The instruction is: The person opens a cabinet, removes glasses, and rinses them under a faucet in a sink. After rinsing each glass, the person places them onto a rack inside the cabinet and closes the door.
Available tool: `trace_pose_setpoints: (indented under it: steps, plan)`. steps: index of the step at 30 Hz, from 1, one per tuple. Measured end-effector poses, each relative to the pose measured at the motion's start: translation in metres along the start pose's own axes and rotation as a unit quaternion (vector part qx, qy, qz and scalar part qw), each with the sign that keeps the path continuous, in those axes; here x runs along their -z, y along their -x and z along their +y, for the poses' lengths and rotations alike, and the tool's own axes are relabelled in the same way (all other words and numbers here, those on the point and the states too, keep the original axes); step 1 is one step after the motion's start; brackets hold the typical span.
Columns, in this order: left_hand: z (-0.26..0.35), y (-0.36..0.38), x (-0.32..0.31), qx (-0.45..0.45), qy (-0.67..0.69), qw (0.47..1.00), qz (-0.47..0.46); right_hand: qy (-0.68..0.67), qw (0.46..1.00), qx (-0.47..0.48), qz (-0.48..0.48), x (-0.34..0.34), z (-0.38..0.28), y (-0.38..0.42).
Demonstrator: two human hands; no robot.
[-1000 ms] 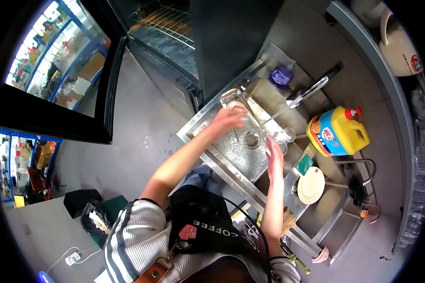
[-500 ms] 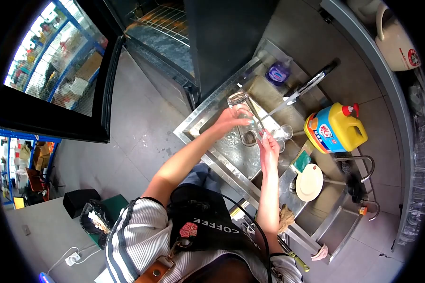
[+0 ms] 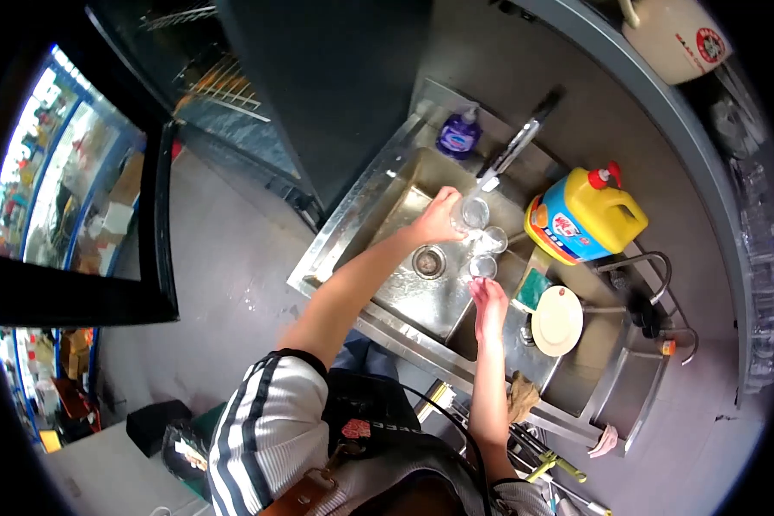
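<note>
My left hand (image 3: 439, 219) is closed around a clear glass (image 3: 475, 213) at the far side of the sink basin (image 3: 404, 284). Beside that glass, two more clear glasses (image 3: 494, 240) (image 3: 483, 267) stand close together near the basin divider. My right hand (image 3: 488, 301) is just below the nearest of them, its fingers stretched out and nothing seen in it. A faucet (image 3: 520, 146) reaches over the basin behind the held glass. The round drain (image 3: 428, 261) shows in the basin.
A purple soap bottle (image 3: 458, 136) stands at the back corner. A yellow jug (image 3: 585, 215) is right of the glasses. A green sponge (image 3: 533, 289) and a cream plate (image 3: 558, 321) lie farther right. A brown cloth (image 3: 522, 397) hangs at the front edge; a dark-framed door (image 3: 159, 224) is at left.
My left hand has moved the glass from over the basin to beside the two others. My right hand has come off the glass and moved lower. The whole view has shifted.
</note>
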State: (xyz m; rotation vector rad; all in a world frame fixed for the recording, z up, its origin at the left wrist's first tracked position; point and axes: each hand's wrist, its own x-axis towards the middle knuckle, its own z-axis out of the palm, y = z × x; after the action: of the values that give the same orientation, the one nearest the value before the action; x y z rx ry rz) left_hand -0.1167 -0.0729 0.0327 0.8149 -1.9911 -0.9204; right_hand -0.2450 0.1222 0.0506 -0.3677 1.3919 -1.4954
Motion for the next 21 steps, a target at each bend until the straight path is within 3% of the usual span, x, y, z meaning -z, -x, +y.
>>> trace_pose_setpoints:
  steps: [4,12,21]
  plan:
    - [-0.013,-0.010,-0.022,-0.027,-0.158,0.987,-0.011,0.008,0.999,0.020,0.045,0.035,-0.010,0.007]
    - [0.001,-0.002,-0.017,-0.150,-0.122,0.978,-0.076,-0.005,0.996,0.014,0.084,0.052,-0.005,0.014]
    - [0.003,0.056,0.017,0.049,-0.166,0.984,0.034,-0.016,0.998,0.015,0.058,0.036,-0.003,0.011]
